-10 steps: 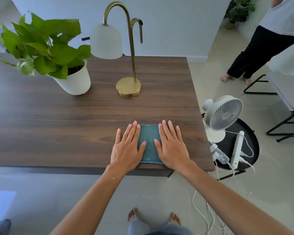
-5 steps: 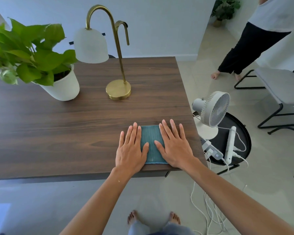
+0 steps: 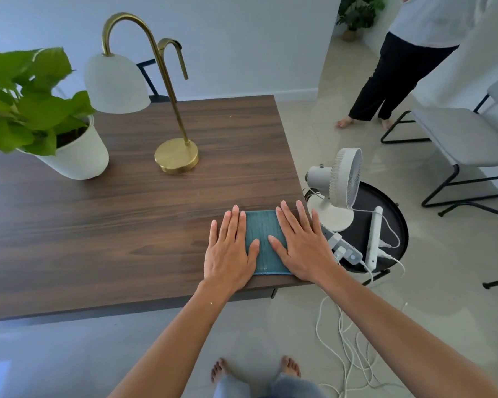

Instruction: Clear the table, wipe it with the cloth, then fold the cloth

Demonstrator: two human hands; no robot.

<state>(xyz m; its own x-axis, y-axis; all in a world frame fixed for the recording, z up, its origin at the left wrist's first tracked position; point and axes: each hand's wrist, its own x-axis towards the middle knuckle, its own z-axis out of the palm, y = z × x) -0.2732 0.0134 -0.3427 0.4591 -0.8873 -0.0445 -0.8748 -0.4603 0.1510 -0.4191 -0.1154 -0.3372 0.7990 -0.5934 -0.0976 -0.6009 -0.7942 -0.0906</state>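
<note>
Cloth [image 3: 263, 239], folded, lies at dark wood table's [image 3: 112, 225] near corner; left hand [image 3: 230, 251] and right hand [image 3: 302, 248] press it flat, fingers spread.

A single wide-angle camera worn on the head looks forward and steeply down from close above the near right corner of the dark wood tabletop [image 3: 127, 225]. The wearer's forearms rise from the bottom edge and bare feet [image 3: 256, 369] show directly below. Wide-lens distortion bends the far wall, and floor [image 3: 314, 130] to the right fills the frame's side.
</note>
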